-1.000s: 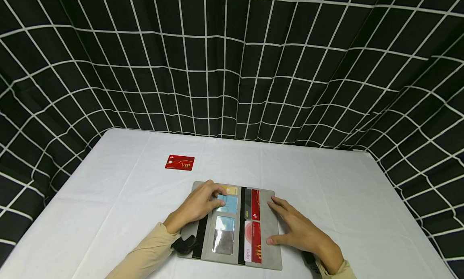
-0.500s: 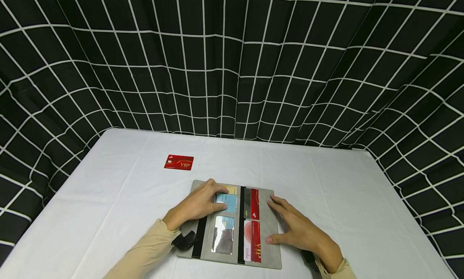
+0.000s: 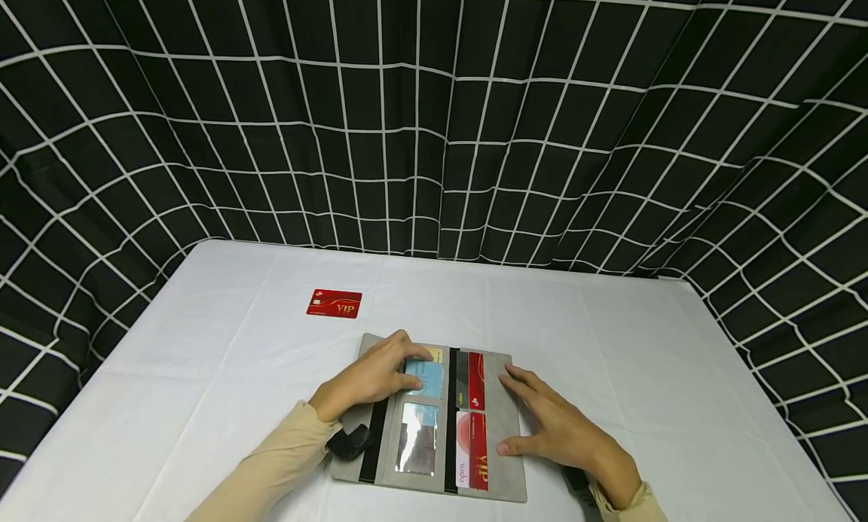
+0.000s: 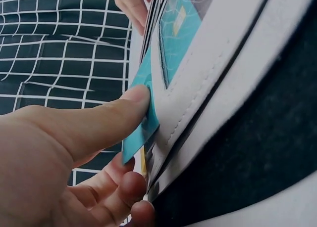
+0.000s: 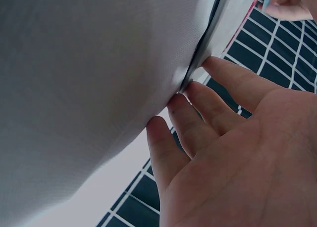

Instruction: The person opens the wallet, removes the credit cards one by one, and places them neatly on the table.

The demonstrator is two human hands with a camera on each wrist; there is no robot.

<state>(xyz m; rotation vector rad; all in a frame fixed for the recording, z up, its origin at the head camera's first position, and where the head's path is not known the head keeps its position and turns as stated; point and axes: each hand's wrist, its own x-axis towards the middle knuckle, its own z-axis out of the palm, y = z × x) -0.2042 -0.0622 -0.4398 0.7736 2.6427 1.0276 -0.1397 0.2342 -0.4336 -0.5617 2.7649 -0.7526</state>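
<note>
At lower centre of frame: left hand (image 3: 380, 367) pinches blue card (image 3: 427, 379) at upper-left pocket of unfolded grey card holder (image 3: 508, 480) | right hand (image 3: 559, 428), fingers spread, rests along holder's right edge | left hand partly hides yellow card (image 3: 438, 355) | left of centre, above holder, red VIP card (image 3: 334, 303) lies on white table (image 3: 631, 371) | black gridded curtain (image 3: 407, 100) fills frame top

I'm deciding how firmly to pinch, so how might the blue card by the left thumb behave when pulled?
The blue card is probably fairly stiff: its exposed part looks flat, not drooping. It's likely light, being thin. It may drag a little, since it seems partly tucked into the wallet.
</note>
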